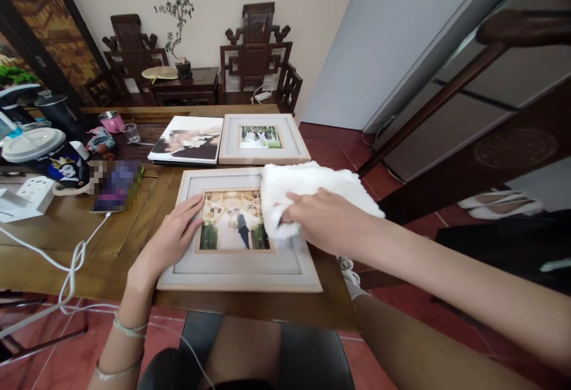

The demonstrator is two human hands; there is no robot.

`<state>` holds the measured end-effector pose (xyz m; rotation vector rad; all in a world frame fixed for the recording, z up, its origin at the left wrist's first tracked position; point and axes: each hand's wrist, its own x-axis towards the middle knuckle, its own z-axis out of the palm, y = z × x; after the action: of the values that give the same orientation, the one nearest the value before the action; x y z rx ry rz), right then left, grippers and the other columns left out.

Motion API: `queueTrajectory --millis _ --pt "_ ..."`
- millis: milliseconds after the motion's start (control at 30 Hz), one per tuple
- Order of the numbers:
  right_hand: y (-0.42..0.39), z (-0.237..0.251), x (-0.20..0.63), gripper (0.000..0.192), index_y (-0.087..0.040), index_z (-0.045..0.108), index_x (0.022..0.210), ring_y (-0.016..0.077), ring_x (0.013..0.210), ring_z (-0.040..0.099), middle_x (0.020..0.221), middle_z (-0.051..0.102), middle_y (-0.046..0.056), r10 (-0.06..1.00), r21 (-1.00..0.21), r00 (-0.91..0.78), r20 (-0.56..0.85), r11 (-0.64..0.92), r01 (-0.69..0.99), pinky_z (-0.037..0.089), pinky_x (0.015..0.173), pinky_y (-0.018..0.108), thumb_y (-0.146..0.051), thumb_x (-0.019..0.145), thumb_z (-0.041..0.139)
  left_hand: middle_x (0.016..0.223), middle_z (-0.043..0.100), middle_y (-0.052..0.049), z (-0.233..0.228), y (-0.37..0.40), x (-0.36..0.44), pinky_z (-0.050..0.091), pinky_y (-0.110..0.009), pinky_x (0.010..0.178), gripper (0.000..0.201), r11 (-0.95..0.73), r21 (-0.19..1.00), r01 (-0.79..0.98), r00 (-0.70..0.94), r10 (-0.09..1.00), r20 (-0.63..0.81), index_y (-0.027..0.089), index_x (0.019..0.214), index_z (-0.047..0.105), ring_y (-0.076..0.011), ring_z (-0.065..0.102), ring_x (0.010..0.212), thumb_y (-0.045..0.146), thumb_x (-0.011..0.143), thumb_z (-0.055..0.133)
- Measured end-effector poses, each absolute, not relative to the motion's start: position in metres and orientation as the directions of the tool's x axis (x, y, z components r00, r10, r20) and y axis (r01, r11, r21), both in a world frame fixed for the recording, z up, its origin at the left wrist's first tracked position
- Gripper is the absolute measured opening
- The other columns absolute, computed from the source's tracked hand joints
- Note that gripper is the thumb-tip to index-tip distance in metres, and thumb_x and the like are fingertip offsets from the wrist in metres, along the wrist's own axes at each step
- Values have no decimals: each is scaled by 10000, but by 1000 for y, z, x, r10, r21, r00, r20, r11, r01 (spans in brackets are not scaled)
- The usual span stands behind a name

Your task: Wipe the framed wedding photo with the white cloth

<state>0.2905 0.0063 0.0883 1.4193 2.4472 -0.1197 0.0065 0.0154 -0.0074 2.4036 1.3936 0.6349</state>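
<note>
A framed wedding photo [235, 220] with a wide pale mat and light wood edge lies flat near the table's front. My left hand [178, 232] rests on its left side, fingers stretched out, the tips at the picture's edge. A fluffy white cloth [330, 182] is bunched in my right hand [319, 217], pressed on the frame's right part and hanging past its right edge. The cloth covers the frame's upper right corner. Some fingers of the right hand are tucked into the cloth.
Behind lie a second framed photo [232, 151] and a stacked photo album [190, 140]. To the left are a phone [113, 191] on a white cable [74, 259], a lidded drink cup [49, 155], a pink mug [111, 121] and a clear cup [131, 133]. A wooden chair back [455, 152] stands at right.
</note>
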Motion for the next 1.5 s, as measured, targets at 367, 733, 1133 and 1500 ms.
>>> queueTrajectory --millis 367,733,1133,1500 --pt "-46 77 277 296 -210 773 896 452 1241 495 1292 622 164 761 72 -520 -388 587 806 425 956 648 -12 726 633 1519 416 -115 -9 15 8 296 -481 1177 508 -466 428 774 397 884 246 168 1440 443 -249 358 1421 401 993 373" --pt "-20 90 268 456 -199 741 984 395 1205 531 1293 631 137 781 73 -438 -446 519 852 429 941 634 86 677 561 1505 431 -134 -7 18 7 290 -438 1185 510 -493 414 765 439 870 224 110 1394 499 -246 368 1416 402 992 380" --pt "68 71 229 428 -174 629 1253 373 1452 173 1583 282 98 751 239 -658 57 630 739 217 1105 659 -26 876 491 1479 468 -139 -11 15 4 333 -477 1158 466 -501 426 753 417 865 280 130 1377 515 -253 411 1390 359 987 404" --pt "86 56 214 406 -189 684 1130 276 1355 400 1316 618 104 703 165 -705 -96 710 685 289 1103 522 -10 811 509 1465 489 -126 -9 15 4 339 -452 1160 457 -493 459 739 405 870 283 132 1361 539 -245 426 1381 357 976 440"
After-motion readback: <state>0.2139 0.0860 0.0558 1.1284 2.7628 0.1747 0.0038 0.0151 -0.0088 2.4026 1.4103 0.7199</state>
